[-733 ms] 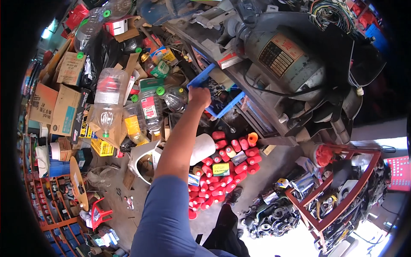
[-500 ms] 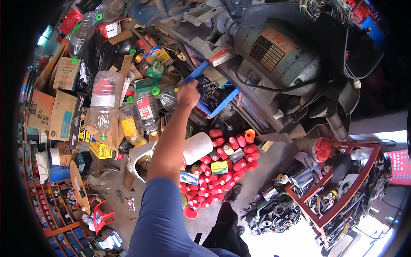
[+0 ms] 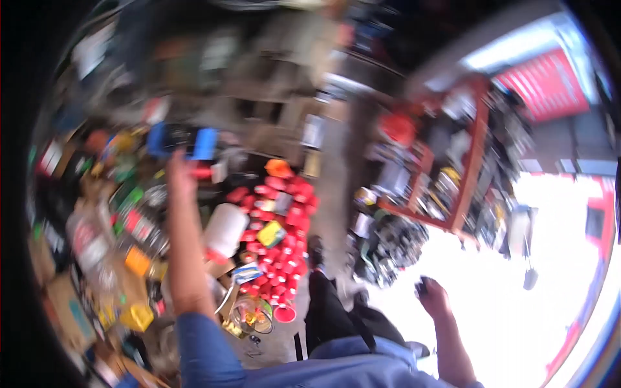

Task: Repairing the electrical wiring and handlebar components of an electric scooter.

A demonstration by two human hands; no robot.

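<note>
My left arm, in a blue sleeve, stretches forward to a blue plastic bin with dark small things in it. My left hand is at the bin's near side; blur smears its fingers, and whether they grip the bin cannot be told. A red and white thing lies close by the hand, its kind unclear. Over the bright floor at the right, my right hand hangs beside my legs. Its fingers are curled, with something dark at the fingertips that I cannot make out.
Many red bottles stand on the floor ahead of my feet, beside a white container. Clear plastic bottles and cartons crowd the left. A red metal frame and dark metal parts stand at the right.
My view has swung to the right, so the bin and bottles now sit further left. My right hand has come into view. My left hand still reaches to the bin.
</note>
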